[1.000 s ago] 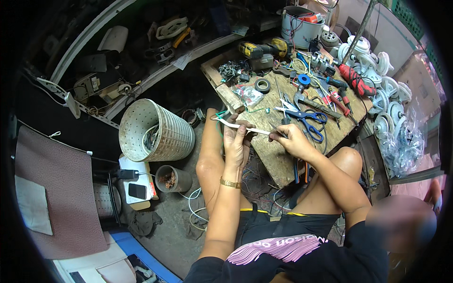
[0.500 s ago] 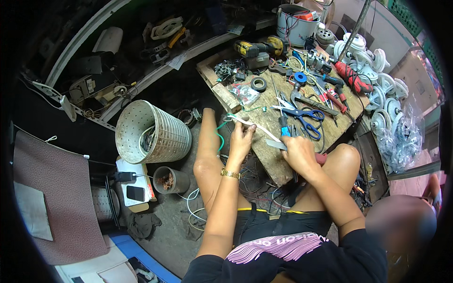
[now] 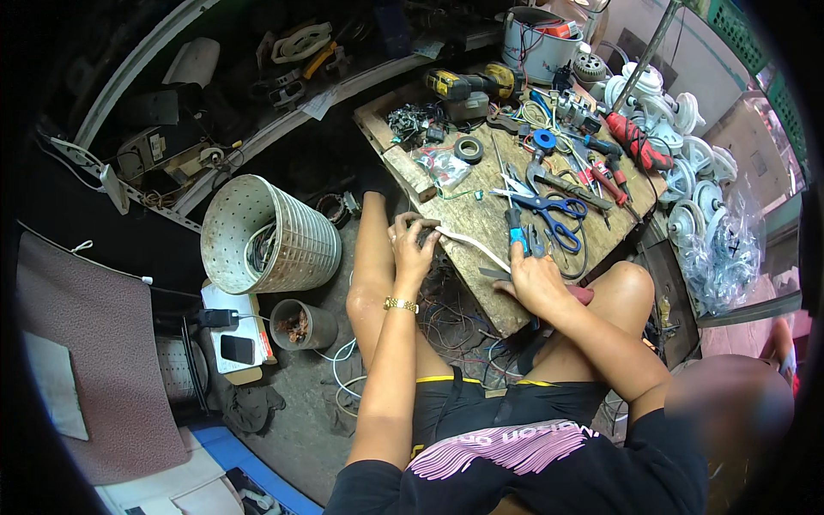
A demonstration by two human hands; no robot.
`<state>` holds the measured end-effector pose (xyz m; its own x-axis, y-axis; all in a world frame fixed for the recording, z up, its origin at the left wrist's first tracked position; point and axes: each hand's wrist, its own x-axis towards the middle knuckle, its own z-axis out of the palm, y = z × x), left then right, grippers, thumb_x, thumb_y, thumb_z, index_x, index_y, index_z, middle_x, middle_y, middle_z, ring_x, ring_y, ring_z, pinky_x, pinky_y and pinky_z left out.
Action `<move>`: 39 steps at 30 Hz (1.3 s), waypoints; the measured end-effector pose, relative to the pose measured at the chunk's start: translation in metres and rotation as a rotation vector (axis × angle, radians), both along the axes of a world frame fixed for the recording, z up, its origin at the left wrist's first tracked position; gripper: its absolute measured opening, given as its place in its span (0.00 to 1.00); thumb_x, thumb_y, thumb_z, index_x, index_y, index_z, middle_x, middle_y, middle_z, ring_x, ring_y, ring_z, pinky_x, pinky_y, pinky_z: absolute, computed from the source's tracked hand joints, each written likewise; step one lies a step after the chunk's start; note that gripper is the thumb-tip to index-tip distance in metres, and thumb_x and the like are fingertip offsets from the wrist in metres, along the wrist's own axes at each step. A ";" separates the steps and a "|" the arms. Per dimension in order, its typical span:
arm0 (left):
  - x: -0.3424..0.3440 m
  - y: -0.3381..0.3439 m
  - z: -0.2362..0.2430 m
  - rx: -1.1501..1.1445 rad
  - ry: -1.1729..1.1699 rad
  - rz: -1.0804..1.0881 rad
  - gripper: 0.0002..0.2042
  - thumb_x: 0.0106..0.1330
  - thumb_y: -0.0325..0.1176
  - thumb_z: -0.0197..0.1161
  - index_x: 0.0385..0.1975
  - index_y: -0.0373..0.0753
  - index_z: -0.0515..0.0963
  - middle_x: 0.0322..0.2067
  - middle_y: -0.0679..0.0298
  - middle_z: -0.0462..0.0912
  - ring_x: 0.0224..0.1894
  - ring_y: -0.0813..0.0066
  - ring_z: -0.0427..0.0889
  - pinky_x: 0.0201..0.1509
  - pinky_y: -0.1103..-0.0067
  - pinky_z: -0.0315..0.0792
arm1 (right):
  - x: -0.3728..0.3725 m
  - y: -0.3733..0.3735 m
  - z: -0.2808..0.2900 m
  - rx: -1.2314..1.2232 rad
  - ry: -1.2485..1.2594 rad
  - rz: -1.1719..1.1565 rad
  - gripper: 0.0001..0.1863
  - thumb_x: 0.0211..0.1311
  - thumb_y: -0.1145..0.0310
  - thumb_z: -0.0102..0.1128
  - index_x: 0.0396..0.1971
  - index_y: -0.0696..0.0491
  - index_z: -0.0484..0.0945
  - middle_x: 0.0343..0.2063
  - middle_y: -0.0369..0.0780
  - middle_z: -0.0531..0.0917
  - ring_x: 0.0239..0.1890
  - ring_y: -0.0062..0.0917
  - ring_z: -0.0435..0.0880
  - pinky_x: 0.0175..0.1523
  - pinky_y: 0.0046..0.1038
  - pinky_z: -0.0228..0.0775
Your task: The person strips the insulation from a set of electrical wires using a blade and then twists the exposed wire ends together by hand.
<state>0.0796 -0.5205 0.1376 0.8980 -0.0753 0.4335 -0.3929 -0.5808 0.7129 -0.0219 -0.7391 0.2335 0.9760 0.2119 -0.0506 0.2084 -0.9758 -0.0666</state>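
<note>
Reaches from the near side with the left forearm stretched outward and the right forearm slanting leftward from a bent elbow, pinching with the thumb and curled fingers of the left hand while gripping palm-down with the right hand, nearer and to the right.
</note>
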 end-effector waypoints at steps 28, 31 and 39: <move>0.043 0.027 0.007 -0.181 0.201 -0.377 0.08 0.51 0.26 0.67 0.31 0.36 0.81 0.39 0.52 0.72 0.44 0.55 0.74 0.49 0.71 0.70 | 0.111 0.074 0.004 -0.172 -0.018 0.230 0.09 0.55 0.69 0.49 0.28 0.54 0.80 0.25 0.46 0.84 0.29 0.37 0.85 0.32 0.36 0.76; 0.045 0.027 0.005 -0.156 0.171 -0.377 0.08 0.50 0.26 0.67 0.31 0.35 0.80 0.39 0.52 0.72 0.44 0.54 0.74 0.49 0.70 0.69 | 0.112 0.077 0.001 -0.177 -0.018 0.233 0.10 0.56 0.69 0.49 0.29 0.54 0.80 0.26 0.46 0.84 0.29 0.37 0.85 0.32 0.36 0.76; 0.046 0.026 -0.003 -0.183 0.173 -0.368 0.10 0.50 0.28 0.68 0.33 0.34 0.79 0.40 0.51 0.72 0.45 0.53 0.73 0.51 0.70 0.68 | 0.113 0.083 0.002 -0.211 -0.036 0.255 0.10 0.55 0.69 0.50 0.27 0.54 0.82 0.25 0.46 0.84 0.28 0.36 0.85 0.31 0.35 0.76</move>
